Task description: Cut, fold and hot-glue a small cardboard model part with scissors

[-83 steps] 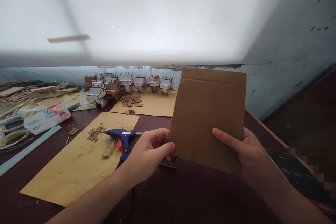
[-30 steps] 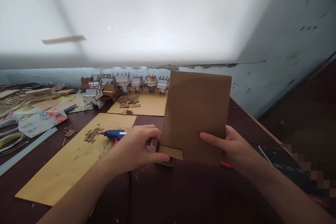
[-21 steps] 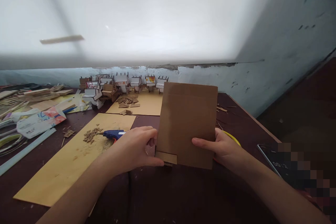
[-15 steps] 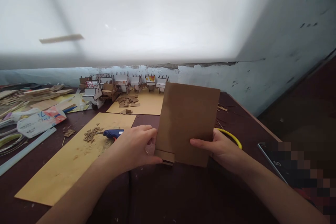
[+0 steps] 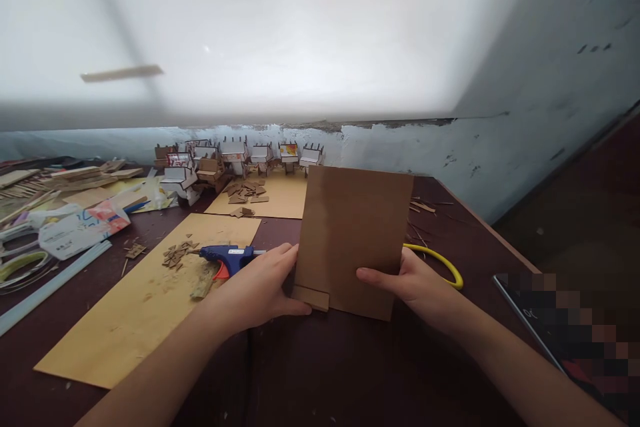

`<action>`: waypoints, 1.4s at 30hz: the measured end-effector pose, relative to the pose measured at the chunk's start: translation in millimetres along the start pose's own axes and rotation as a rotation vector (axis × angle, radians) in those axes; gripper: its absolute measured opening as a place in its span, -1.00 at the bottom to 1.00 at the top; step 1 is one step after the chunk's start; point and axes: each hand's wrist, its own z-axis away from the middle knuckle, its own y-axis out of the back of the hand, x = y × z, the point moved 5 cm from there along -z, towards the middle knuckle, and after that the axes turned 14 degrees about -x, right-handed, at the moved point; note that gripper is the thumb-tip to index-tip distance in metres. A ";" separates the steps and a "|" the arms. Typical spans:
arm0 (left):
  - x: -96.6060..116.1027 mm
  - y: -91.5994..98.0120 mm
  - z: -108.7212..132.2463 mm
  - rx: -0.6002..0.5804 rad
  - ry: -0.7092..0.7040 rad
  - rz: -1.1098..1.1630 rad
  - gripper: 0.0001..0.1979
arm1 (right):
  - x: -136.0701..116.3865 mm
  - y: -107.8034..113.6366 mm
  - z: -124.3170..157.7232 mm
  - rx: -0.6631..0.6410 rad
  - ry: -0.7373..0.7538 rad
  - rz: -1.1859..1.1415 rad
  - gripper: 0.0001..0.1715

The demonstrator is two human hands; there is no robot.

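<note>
A brown cardboard sheet [image 5: 360, 233] stands tilted up in front of me. My right hand [image 5: 410, 280] grips its right edge, thumb flat on the near face. At the lower left corner lies a small cardboard strip [image 5: 313, 297] against the sheet. My left hand [image 5: 265, 287] pinches the strip there, its thumb along the lower edge; the fingertips are partly hidden behind the sheet. Left of that hand, a blue glue gun [image 5: 227, 255] with an orange trigger rests on a yellow board [image 5: 95, 347], its nozzle by small cardboard scraps [image 5: 177, 253].
Several small cardboard models [image 5: 233, 155] line the back by the wall. Cardboard pieces [image 5: 245, 191] sit on a second yellow board [image 5: 285, 190]. Wood strips [image 5: 80, 177] and tape rolls [image 5: 23, 267] crowd the left. A yellow loop [image 5: 450, 267] and a phone [image 5: 525, 313] are at right.
The sheet and both hands have shifted slightly left and down. The small strip now sits flatter against the sheet's corner. More of the glue gun shows.
</note>
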 end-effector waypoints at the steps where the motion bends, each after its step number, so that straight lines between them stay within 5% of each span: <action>1: -0.7 0.2 -0.8 0.003 -0.013 0.013 -0.33 | -0.8 -0.7 -0.1 -0.004 0.001 0.001 -0.53; 12: 3.7 1.8 -3.1 0.013 -0.046 0.180 -0.31 | -0.3 5.2 -0.3 -0.036 0.026 0.017 -0.53; 21: 1.6 2.1 -8.3 0.044 -0.095 0.070 -0.37 | 2.2 8.5 -0.6 -0.040 -0.003 0.036 -0.54; 31: -3.3 -5.5 -8.0 -0.108 -0.059 0.833 -0.24 | 1.3 14.7 2.4 0.000 0.102 -0.117 -0.46; 36: 7.0 -7.0 -11.2 -0.131 -0.182 1.114 -0.29 | -16.3 5.5 10.6 0.045 0.043 -0.155 -0.48; 42: 10.4 -15.7 -12.0 -0.132 -0.135 1.345 -0.53 | -26.7 -0.5 18.0 0.145 -0.006 -0.199 -0.37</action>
